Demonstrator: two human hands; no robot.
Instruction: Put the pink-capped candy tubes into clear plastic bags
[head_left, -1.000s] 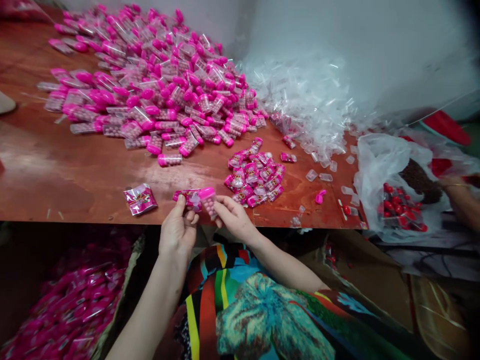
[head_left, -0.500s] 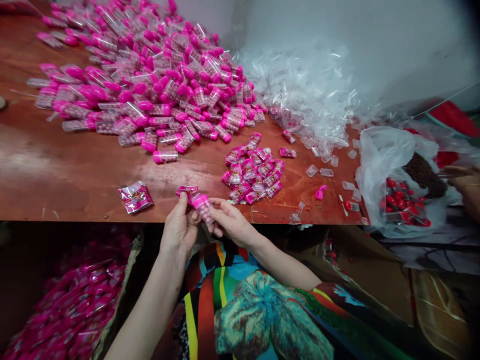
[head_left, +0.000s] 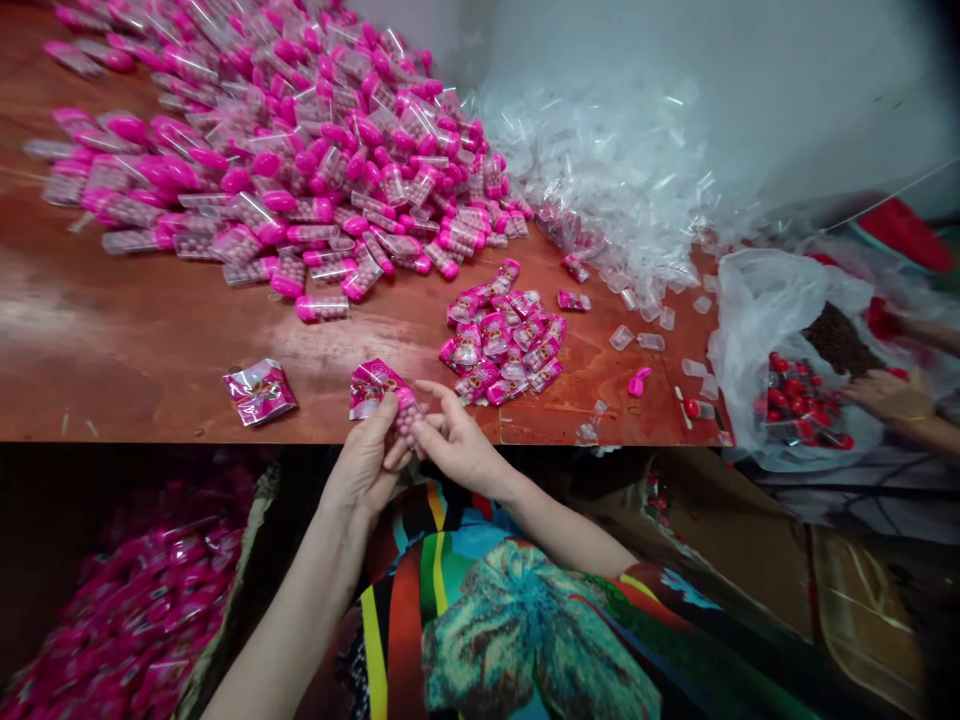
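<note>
My left hand (head_left: pixel 369 450) pinches a pink printed wrapper (head_left: pixel 373 385) at the table's front edge, its thumb on top. My right hand (head_left: pixel 457 440) has its fingers closed on a clear capsule of pink balls (head_left: pixel 408 412), whose upper end lies against or inside the wrapper; which one I cannot tell. A flat pink packet (head_left: pixel 260 391) lies to the left. Just beyond my right hand sits a small heap of pink packets (head_left: pixel 506 335). A large pile of pink-capped capsules (head_left: pixel 300 150) covers the back left.
Clear plastic containers (head_left: pixel 607 160) are heaped against the wall. To the right, a white plastic bag (head_left: pixel 739 330) holds red-capped containers (head_left: pixel 802 405), with another person's hand (head_left: pixel 892 395) at it. Below the table, a box (head_left: pixel 244 570) holds many pink packets (head_left: pixel 142 600).
The wrapper now shows spread wider, and the capsule's pink cap is mostly covered by it and my left thumb. The other person's hand has moved left to the bag. The view has shifted slightly.
</note>
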